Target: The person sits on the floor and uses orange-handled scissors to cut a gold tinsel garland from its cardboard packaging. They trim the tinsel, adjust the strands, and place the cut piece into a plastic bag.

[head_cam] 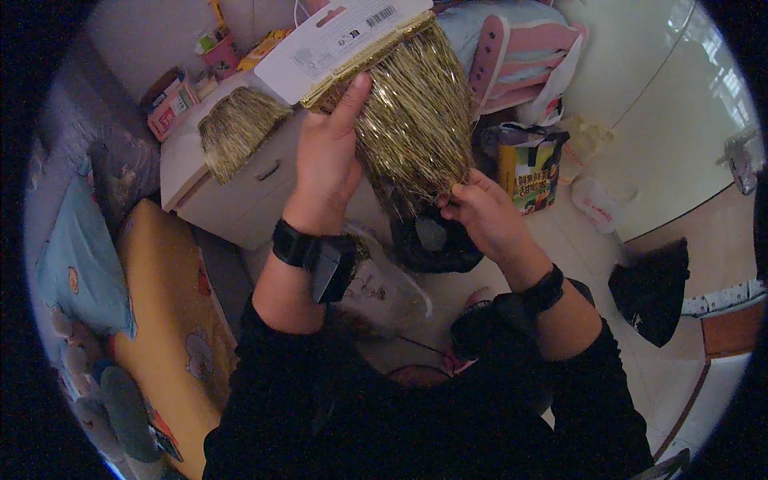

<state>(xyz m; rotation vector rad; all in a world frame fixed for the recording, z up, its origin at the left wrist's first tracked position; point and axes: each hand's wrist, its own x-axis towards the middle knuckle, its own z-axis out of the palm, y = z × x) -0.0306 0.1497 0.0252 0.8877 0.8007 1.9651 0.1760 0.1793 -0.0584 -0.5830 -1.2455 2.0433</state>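
My left hand point(333, 141) holds a bundle of gold tinsel fringe point(414, 114) near its top band, with the thumb on the front. A white header card point(354, 45) with a barcode and a hang slot is attached along that band. At the lower tips of the strands, the fingers of my right hand point(480, 207) pinch some of the tinsel. A smaller gold fringe piece point(240, 129) lies on the pale cabinet point(186, 144), its strands hanging over the front edge. Both wrists wear black bands.
Below my hands are a black bag point(429, 240) and a clear plastic bag point(390, 282) on the floor. A pink slatted chair point(528, 60) and a printed carton point(531, 171) stand at the upper right. On the left lies a yellow mattress point(168, 300) with a blue pillow point(87, 252).
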